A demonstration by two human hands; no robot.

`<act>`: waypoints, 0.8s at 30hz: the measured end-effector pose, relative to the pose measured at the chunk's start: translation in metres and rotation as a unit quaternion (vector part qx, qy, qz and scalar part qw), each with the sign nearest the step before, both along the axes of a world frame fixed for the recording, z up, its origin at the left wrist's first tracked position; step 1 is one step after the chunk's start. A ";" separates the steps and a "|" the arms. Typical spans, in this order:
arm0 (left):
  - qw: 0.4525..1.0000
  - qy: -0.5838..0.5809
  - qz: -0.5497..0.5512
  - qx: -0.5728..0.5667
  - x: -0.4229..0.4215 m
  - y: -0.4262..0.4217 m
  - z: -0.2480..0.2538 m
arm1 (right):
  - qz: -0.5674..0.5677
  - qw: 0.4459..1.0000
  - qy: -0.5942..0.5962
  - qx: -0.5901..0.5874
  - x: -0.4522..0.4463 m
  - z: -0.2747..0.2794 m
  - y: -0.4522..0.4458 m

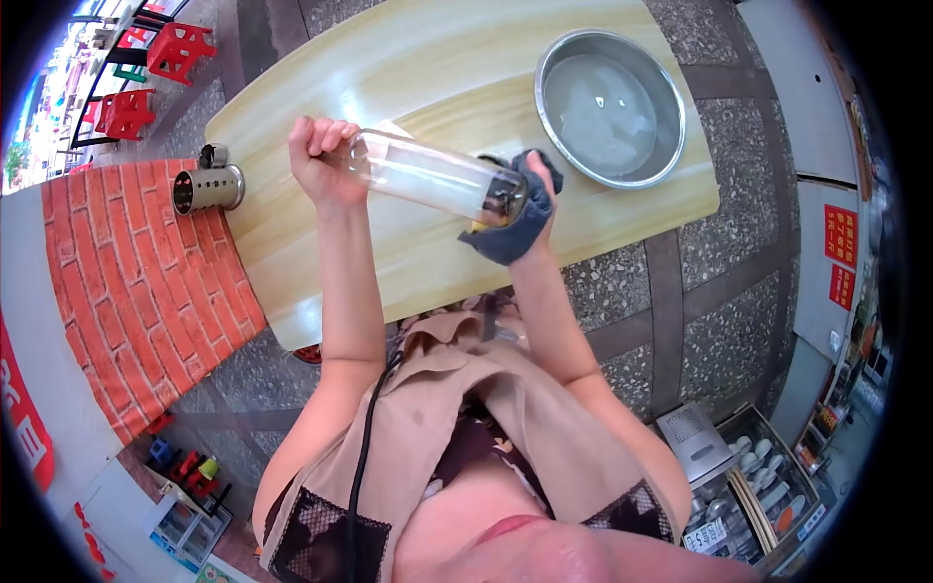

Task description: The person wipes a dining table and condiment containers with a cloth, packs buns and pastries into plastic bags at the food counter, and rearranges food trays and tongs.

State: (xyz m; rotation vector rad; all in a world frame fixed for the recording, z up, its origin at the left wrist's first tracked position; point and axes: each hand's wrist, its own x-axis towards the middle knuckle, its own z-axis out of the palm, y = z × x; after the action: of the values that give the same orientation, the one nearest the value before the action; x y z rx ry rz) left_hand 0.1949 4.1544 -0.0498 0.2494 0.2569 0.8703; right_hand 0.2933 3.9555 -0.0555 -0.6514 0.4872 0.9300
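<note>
Above the table, a clear see-through cylinder (428,175), like a tall jar or bottle, is held tilted, its right end lower. My left hand (326,155) is closed around its upper left end. At the other end, my right hand (544,189) grips a dark grey cloth (510,236) that wraps partly around the cylinder. Dark and yellow patches show at that end; I cannot make out what they are. A round metal basin (607,180) holding cloudy liquid stands on the table just beyond my right hand.
The wood-patterned table (408,257) lies in front of me. A perforated metal holder (209,189) is at its left, beside a brick-patterned cover (146,291). Red stools (126,114) stand at far left. Trays of utensils (768,476) are at lower right.
</note>
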 end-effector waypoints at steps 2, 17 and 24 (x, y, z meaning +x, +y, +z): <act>0.999 0.019 0.025 -0.017 0.013 0.011 -0.016 | 0.152 0.985 0.076 -0.012 0.001 -0.026 -0.012; 0.775 0.412 0.061 0.475 0.119 -0.010 -0.074 | 0.416 0.909 -0.034 0.001 -0.078 -0.018 -0.024; 0.454 0.583 0.298 0.604 -0.067 0.106 -0.049 | 0.361 0.527 -0.755 -0.147 -0.165 -0.083 0.075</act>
State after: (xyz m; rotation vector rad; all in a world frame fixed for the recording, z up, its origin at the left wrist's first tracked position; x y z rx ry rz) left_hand 0.1283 4.2603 -0.0989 2.3207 1.0382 1.3343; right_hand 0.1286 4.0304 -0.1381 -1.7531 -1.3693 0.6578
